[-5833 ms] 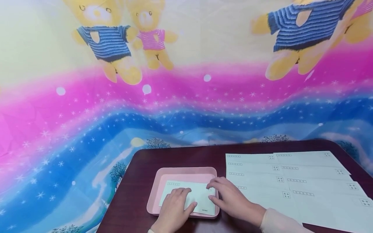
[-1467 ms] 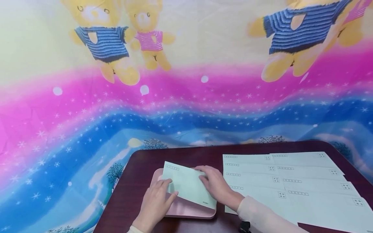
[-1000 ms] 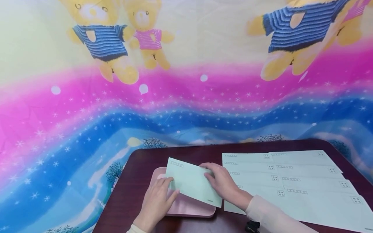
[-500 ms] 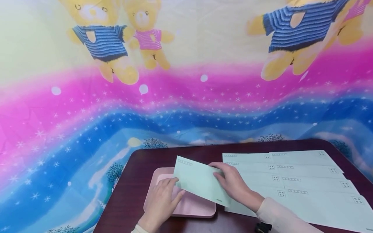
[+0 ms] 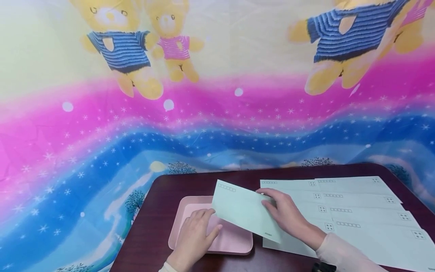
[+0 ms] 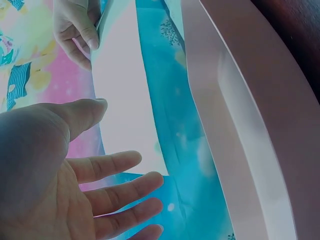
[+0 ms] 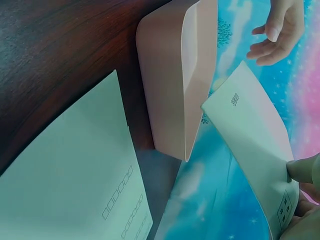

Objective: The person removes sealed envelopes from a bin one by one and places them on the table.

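Note:
My right hand (image 5: 287, 213) pinches a pale envelope (image 5: 242, 209) by its far right corner. Thumb (image 7: 300, 170) on the printed face and fingers behind it show in the right wrist view. The envelope is tilted, raised over the right part of the pink tray (image 5: 176, 223), and partly overlaps the laid-out envelopes in the head view. A row of small boxes is printed at its upper left. My left hand (image 5: 195, 234) is over the tray's left side, fingers spread and thumb apart. In the left wrist view the left hand (image 6: 75, 165) holds nothing, its fingertips near the envelope's end.
On the right of the dark red table (image 5: 142, 226), several pale envelopes (image 5: 374, 234) lie in two overlapping columns, with their box rows and stamp squares showing. A curtain (image 5: 204, 94) with printed bears hangs behind the table's far edge.
Earlier the envelope lay in the tray under both hands. The right hand has lifted it and carried it right. The left hand has moved slightly right in the last second, staying over the tray.

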`<state>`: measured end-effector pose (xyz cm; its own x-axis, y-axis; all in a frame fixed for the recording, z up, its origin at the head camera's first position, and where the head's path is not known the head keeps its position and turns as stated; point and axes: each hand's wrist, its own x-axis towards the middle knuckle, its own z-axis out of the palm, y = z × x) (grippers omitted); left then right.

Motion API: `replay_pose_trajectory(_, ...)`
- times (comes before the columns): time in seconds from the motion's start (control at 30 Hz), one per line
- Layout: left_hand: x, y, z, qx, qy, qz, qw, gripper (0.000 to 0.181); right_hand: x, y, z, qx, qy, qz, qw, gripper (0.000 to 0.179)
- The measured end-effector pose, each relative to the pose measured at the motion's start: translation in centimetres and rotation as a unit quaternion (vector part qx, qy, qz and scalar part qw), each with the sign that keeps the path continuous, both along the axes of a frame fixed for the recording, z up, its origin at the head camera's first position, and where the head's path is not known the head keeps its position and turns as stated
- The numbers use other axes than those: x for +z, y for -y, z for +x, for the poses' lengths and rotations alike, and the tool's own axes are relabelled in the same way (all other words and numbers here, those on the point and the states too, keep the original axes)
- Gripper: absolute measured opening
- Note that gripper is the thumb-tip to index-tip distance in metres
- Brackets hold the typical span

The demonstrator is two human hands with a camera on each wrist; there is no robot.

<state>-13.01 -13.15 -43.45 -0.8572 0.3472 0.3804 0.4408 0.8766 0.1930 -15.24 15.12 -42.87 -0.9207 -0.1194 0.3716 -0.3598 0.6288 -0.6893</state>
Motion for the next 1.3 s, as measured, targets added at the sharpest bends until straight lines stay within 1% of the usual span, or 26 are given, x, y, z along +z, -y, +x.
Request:
replay_pose_trajectory(0.1,0.0,-0.4,0.1,-0.007,0.001,0.002,1.0000,0.041,-0.1,-0.5,0.2,-0.003,0.001,0.001,1.0000,0.037)
replay_pose_trajectory(0.33,0.0,-1.0,0.2,-0.013,-0.001,-0.007,0.9999,0.042,-0.3,-1.9,0.8,-0.006,-0.006,0.010,0.9999,0.037)
replay_pose_trajectory(0.57,0.0,-1.6,0.4,-0.022,0.003,-0.009,0.9997,0.042,-0.3,-3.4,1.3,-0.016,0.005,0.018,0.9997,0.036)
replay_pose_trajectory(0.73,-0.1,-2.0,0.4,-0.027,0.005,-0.009,0.9996,0.041,-0.3,-4.5,1.7,-0.026,0.005,0.026,0.9993,0.036)
replay_pose_trajectory(0.9,-0.4,-2.3,0.4,-0.033,0.005,-0.011,0.9994,0.041,-0.6,-5.6,2.2,-0.037,0.009,0.034,0.9987,0.035)
replay_pose_trajectory(1.1,-0.6,-2.6,0.3,-0.038,0.006,-0.027,0.9989,0.041,-1.3,-7.0,2.6,-0.042,0.019,0.042,0.9981,0.032)
replay_pose_trajectory(1.17,-0.8,-2.8,0.4,-0.040,0.006,-0.028,0.9988,0.041,-1.4,-7.3,2.8,-0.044,0.016,0.046,0.9978,0.032)
replay_pose_trajectory(1.3,-0.9,-3.3,0.6,-0.048,0.007,-0.032,0.9983,0.042,-1.6,-8.2,3.1,-0.047,0.023,0.053,0.9972,0.032)
